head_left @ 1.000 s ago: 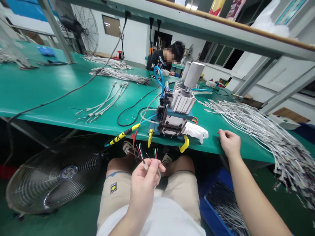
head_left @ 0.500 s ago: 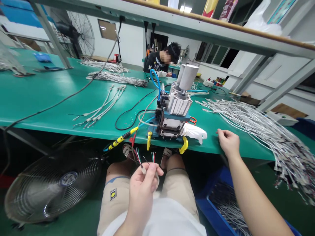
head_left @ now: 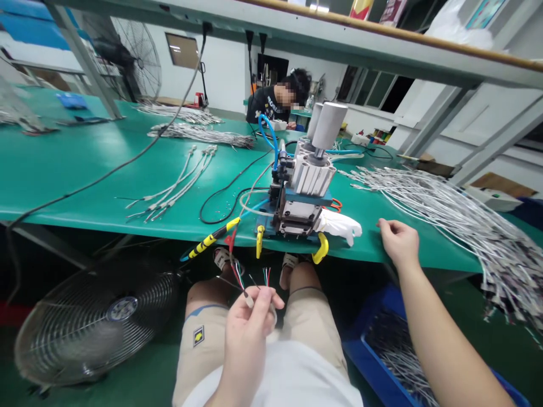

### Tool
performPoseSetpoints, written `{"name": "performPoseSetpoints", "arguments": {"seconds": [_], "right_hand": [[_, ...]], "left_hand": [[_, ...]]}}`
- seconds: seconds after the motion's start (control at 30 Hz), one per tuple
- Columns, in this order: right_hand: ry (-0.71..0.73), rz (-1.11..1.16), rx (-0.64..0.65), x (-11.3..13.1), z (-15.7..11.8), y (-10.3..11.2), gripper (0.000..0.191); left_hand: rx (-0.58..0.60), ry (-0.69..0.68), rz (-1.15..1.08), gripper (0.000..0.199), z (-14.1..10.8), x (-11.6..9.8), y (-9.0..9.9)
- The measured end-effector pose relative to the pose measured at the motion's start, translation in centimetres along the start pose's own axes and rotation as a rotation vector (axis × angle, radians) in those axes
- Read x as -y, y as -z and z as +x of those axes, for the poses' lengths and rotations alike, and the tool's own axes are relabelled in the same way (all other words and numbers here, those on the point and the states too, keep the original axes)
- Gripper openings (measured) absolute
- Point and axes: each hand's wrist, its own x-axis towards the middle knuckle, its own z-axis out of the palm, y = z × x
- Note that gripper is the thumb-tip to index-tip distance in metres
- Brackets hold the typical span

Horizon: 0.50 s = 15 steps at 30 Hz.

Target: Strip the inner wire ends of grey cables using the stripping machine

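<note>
My left hand (head_left: 253, 316) is closed on a cable, above my lap. Thin red, green, white and black wire ends (head_left: 266, 277) stick up from its fingers, and a small white connector (head_left: 249, 301) shows at the fingertips. On the table's front edge rests my right hand (head_left: 399, 240), its fingers curled; whether anything is in them is hidden. Between the hands, further forward, a pneumatic machine (head_left: 301, 198) with metal cylinders stands on the green table (head_left: 169, 164). A white cloth or bag (head_left: 341, 225) hangs from its right side.
A large pile of white cables (head_left: 449, 209) covers the right side. Several cables (head_left: 182, 181) lie at left. A blue bin (head_left: 373, 362) of cables and a floor fan (head_left: 119, 311) stand below. A person (head_left: 275, 102) sits beyond; a shelf (head_left: 339, 39) spans overhead.
The view has shifted slightly, so the machine and both hands appear a little further right. My left hand keeps its hold on the cable; my right hand stays at the table edge.
</note>
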Motion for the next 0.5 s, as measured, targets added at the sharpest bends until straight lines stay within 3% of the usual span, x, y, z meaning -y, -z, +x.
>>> {"name": "performPoseSetpoints", "arguments": {"seconds": [0.17,0.23,0.3,0.37,0.43,0.5], "right_hand": [[0.028,0.11,-0.142,1.5,-0.7,0.4,0.032],[0.043,0.195,-0.206,3.1,-2.5,0.7,0.032],[0.046,0.291,-0.175,5.3,-5.5,1.0,0.032],[0.055,0.383,-0.02,8.1,-9.3,1.2,0.027],[-0.006,0.625,0.37,11.1,-13.1,1.4,0.02],[-0.063,0.781,0.613,13.7,-16.0,1.4,0.014]], "left_hand": [[0.014,0.012,0.017,0.036,-0.3,0.0,0.1],[0.029,0.029,0.038,0.037,-0.3,0.1,0.0],[0.046,0.045,0.062,0.036,-0.4,0.1,-0.1],[0.065,0.058,0.083,0.036,-0.5,0.2,-0.3],[0.084,0.065,0.115,0.035,-0.6,0.4,-0.4],[0.102,0.073,0.151,0.035,-0.8,0.6,-0.5]]}}
